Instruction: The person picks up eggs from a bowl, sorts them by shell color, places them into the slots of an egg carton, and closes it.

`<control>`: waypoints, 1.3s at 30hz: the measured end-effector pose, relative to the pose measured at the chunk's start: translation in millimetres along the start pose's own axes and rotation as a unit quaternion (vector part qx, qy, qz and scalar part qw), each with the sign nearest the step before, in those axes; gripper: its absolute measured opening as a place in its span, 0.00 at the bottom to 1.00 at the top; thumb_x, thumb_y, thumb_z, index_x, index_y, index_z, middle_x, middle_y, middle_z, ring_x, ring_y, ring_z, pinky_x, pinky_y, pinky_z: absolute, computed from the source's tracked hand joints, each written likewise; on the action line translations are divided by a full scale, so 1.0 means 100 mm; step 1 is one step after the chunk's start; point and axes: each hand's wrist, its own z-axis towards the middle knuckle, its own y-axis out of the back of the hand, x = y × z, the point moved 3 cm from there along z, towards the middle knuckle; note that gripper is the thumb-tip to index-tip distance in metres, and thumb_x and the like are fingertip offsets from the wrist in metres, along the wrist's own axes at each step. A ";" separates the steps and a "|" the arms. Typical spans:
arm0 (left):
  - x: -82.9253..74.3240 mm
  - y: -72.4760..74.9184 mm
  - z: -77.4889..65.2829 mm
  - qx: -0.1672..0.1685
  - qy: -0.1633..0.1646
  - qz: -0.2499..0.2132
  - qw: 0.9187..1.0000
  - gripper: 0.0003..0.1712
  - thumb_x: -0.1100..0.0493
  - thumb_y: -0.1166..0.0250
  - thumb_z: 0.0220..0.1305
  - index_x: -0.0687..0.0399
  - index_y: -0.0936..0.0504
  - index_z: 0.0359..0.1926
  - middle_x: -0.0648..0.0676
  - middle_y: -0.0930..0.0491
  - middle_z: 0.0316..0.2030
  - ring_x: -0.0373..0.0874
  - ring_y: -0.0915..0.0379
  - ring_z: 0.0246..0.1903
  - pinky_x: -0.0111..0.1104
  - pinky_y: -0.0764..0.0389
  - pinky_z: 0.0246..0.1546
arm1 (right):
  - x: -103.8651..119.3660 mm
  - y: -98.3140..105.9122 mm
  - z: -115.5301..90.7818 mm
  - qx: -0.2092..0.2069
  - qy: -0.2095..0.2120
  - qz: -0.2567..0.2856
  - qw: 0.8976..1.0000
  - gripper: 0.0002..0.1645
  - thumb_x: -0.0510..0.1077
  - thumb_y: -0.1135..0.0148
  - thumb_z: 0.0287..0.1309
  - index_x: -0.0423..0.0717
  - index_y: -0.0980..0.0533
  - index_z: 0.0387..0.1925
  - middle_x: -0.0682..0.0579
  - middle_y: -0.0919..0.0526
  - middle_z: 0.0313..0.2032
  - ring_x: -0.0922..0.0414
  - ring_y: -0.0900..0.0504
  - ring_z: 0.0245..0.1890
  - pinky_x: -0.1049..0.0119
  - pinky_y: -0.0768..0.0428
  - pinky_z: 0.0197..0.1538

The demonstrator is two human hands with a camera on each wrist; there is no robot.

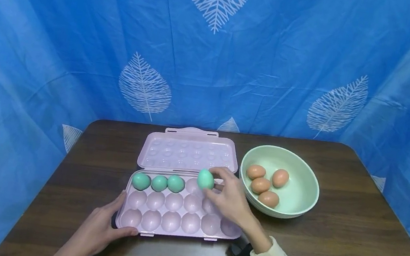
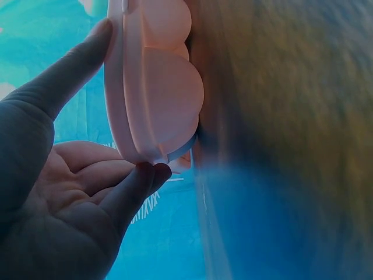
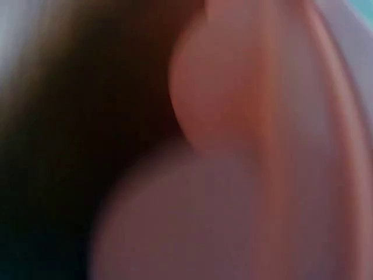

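A pale pink egg box point(image 1: 174, 233) lies on the table with its lid point(image 1: 190, 155) folded back. Three green eggs point(image 1: 175, 184) sit in the left cups of its back row. My right hand point(image 1: 230, 196) pinches another green egg point(image 1: 205, 179) between thumb and fingers, over the right part of that row. At the front left corner, my left hand point(image 1: 96, 225) holds the box, thumb at the front edge and fingers along the left side. The left wrist view shows this grip on the rim point(image 2: 116, 93). Only blurred cups point(image 3: 215, 87) appear in the right wrist view.
A light green bowl point(image 1: 302, 192) with several brown eggs point(image 1: 280, 178) stands right of the box, close to my right hand. Under my right forearm is a dark object point(image 1: 240, 254), partly hidden. A blue curtain point(image 1: 213, 68) hangs behind the wooden table point(image 1: 351, 236).
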 end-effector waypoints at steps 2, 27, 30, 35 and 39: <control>0.00 -0.01 0.00 0.002 0.002 -0.002 1.000 0.67 0.33 0.25 0.45 0.74 0.44 0.71 0.72 0.40 0.68 0.66 0.37 0.64 0.54 0.32 0.60 | 0.00 -0.10 -0.02 0.003 0.003 -0.019 1.000 0.26 0.26 0.28 0.44 0.33 0.24 0.49 0.44 0.20 0.46 0.48 0.18 0.48 0.69 0.17 0.46; 0.00 -0.01 0.00 -0.007 -0.009 -0.002 1.000 0.66 0.33 0.25 0.45 0.75 0.43 0.71 0.72 0.40 0.68 0.66 0.37 0.64 0.54 0.32 0.60 | -0.15 -0.50 0.11 0.007 -0.011 -0.139 0.990 0.27 0.28 0.28 0.40 0.36 0.23 0.47 0.46 0.21 0.43 0.51 0.20 0.42 0.55 0.20 0.49; 0.00 -0.02 0.00 -0.003 -0.001 -0.002 1.000 0.67 0.33 0.25 0.45 0.74 0.44 0.71 0.72 0.40 0.68 0.66 0.37 0.64 0.54 0.32 0.60 | -0.16 -0.50 0.11 0.005 -0.014 -0.136 0.991 0.26 0.29 0.28 0.40 0.36 0.23 0.46 0.46 0.21 0.42 0.51 0.20 0.42 0.56 0.20 0.48; 0.00 -0.02 -0.01 -0.001 0.003 -0.003 1.000 0.67 0.33 0.25 0.45 0.75 0.44 0.71 0.73 0.40 0.68 0.67 0.38 0.64 0.55 0.32 0.61 | -0.17 -0.47 0.07 -0.016 -0.030 -0.118 0.992 0.23 0.32 0.28 0.42 0.37 0.21 0.45 0.48 0.19 0.40 0.52 0.20 0.40 0.56 0.20 0.48; 0.00 -0.02 -0.01 -0.001 0.004 -0.003 1.000 0.67 0.33 0.25 0.45 0.76 0.44 0.71 0.73 0.40 0.67 0.67 0.38 0.64 0.55 0.32 0.61 | -0.16 -0.43 0.05 -0.022 -0.028 -0.092 0.995 0.22 0.33 0.28 0.44 0.37 0.21 0.45 0.46 0.18 0.41 0.50 0.18 0.42 0.55 0.20 0.50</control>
